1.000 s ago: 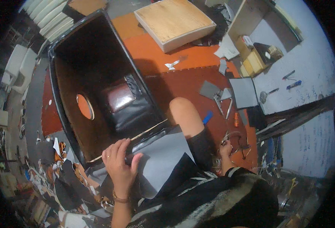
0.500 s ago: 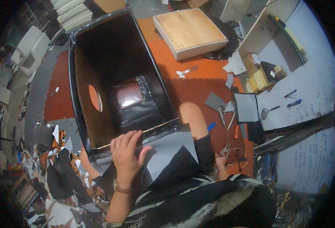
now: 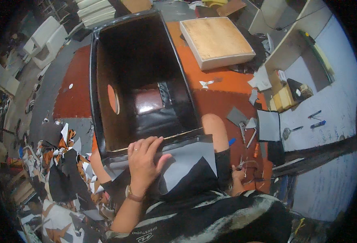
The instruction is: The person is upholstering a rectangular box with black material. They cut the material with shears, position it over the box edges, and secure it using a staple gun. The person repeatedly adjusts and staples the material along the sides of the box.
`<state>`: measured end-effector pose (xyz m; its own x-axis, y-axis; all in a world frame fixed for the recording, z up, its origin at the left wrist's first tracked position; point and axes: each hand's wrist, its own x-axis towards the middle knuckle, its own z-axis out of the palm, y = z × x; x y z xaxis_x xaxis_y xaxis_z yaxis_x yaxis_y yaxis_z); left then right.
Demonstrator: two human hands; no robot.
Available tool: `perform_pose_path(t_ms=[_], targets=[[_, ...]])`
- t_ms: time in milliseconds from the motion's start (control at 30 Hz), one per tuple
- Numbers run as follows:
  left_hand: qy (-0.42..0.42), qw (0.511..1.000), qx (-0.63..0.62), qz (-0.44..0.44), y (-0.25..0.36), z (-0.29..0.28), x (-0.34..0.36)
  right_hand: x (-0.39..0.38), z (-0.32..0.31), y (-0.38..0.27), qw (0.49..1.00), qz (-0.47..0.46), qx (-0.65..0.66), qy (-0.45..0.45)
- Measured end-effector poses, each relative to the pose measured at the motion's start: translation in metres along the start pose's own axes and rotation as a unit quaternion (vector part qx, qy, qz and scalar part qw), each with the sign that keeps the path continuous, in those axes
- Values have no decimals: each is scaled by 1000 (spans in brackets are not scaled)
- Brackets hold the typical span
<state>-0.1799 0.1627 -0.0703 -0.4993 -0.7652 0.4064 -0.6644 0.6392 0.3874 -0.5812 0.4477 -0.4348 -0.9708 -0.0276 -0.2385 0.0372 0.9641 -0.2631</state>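
A tall open box (image 3: 146, 52) covered in black leatherette stands before me between my knees. Its inner side is brown board with a round hole. A loose flap of black leatherette, grey on its back (image 3: 190, 158), hangs from the box's near edge over my lap. My left hand (image 3: 143, 164) lies on that near edge, fingers stretched over the rim and thumb apart on the flap. Down at my right side, my right hand (image 3: 238, 175) is closed at a small metal hand tool (image 3: 240, 165) on the floor mat; its exact kind is unclear.
A wood-topped padded panel (image 3: 219, 38) lies beyond the box. Right of me are grey scraps (image 3: 236, 116), an orange-handled tool (image 3: 256, 150), and a white board (image 3: 328, 129) with pens. Leatherette offcuts (image 3: 67, 178) are heaped at left. Red and orange mats (image 3: 73, 87) cover the floor.
The whole view has shifted, so everything sits further right and slightly lower. My left hand stays on the box's edge; my right hand stays by the metal tool.
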Motion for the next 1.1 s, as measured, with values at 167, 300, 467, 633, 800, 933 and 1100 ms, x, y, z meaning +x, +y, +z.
perform_pose_path(t_ms=[167,300,467,633,800,933,1100], targets=[[9,1000,-18,-11,-8,-1,-6,42,1,21,973,-217,-47,58],[-5,1000,-10,-1,-2,4,0,56,0,42,989,-123,43,-65],[12,1000,-14,-13,-11,1,-12,85,-22,38,878,133,339,-312],[7,1000,-18,-12,-9,4,-9,72,-85,38,812,201,351,-421],[-61,996,-57,-44,-5,-10,1,33,-231,17,818,80,252,-512],[-122,987,-92,-47,-3,-26,17,2,-367,-7,927,-231,8,-297],[-98,986,-128,52,23,-3,46,-29,-423,-78,922,-317,188,-118]])
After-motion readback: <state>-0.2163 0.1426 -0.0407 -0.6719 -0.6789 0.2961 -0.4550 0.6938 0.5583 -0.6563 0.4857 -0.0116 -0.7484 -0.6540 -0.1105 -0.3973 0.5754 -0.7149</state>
